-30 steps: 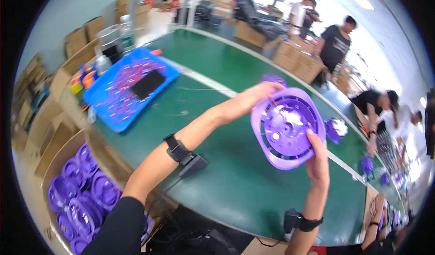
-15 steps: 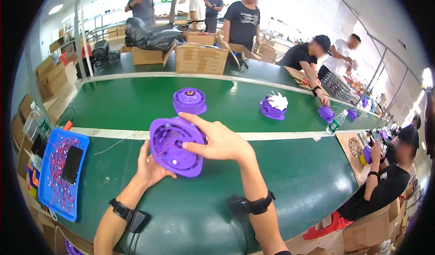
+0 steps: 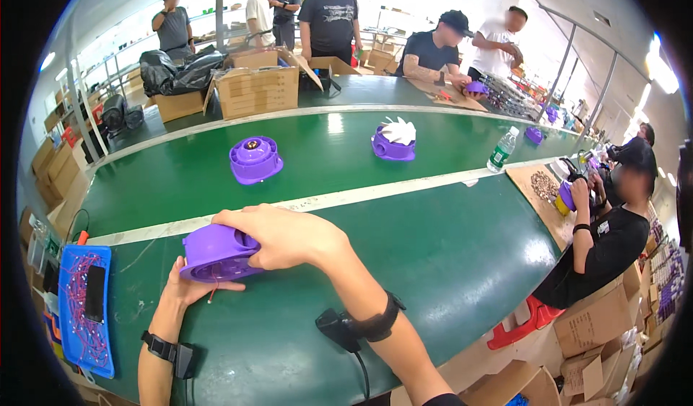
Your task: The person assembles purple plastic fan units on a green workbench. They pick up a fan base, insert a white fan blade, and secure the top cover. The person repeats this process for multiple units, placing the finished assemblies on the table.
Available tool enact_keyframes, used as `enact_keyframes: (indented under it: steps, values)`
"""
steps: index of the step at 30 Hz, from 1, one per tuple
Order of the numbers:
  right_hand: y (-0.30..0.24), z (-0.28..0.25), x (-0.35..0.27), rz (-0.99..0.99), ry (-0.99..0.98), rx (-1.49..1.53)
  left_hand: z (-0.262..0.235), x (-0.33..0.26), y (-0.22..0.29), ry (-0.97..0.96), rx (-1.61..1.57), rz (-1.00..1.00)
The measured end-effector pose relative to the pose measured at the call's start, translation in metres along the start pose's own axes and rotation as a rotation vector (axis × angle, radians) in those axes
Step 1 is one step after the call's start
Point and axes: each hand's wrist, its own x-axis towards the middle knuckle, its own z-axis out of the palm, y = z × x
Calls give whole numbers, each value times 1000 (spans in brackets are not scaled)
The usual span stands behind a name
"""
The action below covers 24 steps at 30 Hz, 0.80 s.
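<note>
left fingers (image 3: 227,286): holding purple housing (image 3: 211,246) underneath | right fingers (image 3: 235,220): gripping its top | red wire (image 3: 212,293): beside left fingers

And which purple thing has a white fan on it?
The purple housing between the bottle and the dark-centred housing: white blades top it, while that neighbour and the held housing show none.

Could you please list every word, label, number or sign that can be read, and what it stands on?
None; each is too small or blurred to read.
Back cardboard box: dark printed rows, unreadable.
Lower-right cardboard box: dark print, unreadable.
Bottle: green label, unreadable.
Standing person's dark shirt: pale print, blurred.
Seated person's black shirt: small pale mark, unreadable.
Purple housing: no print visible.
</note>
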Motion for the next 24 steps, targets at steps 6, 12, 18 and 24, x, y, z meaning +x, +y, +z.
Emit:
enact_keyframes:
  steps: [6,12,18,24]
  values:
    - [-22,-6,-5,-101,-52,22,16,-10,23,-150,46,-180]
    - [7,-11,3,-224,137,86,23,12,57,33,488,73]
    - [27,-36,-13,-79,503,-159,-72,40,126,387,911,91]
    - [41,-56,-37,190,445,156,-203,47,129,1071,1693,-148]
